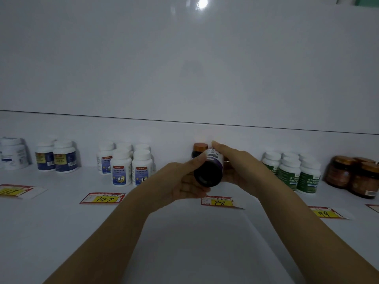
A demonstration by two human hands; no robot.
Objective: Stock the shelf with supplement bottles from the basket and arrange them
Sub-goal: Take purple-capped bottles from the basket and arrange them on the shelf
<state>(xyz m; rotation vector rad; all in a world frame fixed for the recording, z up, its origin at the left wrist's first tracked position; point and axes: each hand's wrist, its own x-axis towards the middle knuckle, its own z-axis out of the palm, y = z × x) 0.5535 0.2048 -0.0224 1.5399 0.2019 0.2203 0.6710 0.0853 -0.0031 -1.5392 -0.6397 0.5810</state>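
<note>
A dark purple supplement bottle [209, 171] lies tilted with its base towards me, held between both hands above the white shelf [184, 232]. My left hand [182, 181] grips its left side and base. My right hand [235, 167] wraps its right side, fingers over the label. Behind it stands a dark bottle with a copper cap [200, 149], partly hidden. The basket is out of view.
Groups of bottles stand along the back: white and blue ones [55, 156], white ones with blue labels [127, 165], green-labelled ones [293, 173], brown jars [352, 177]. Price tags 147 [102, 198], 78 [218, 201] and 99 [326, 213] lie in front.
</note>
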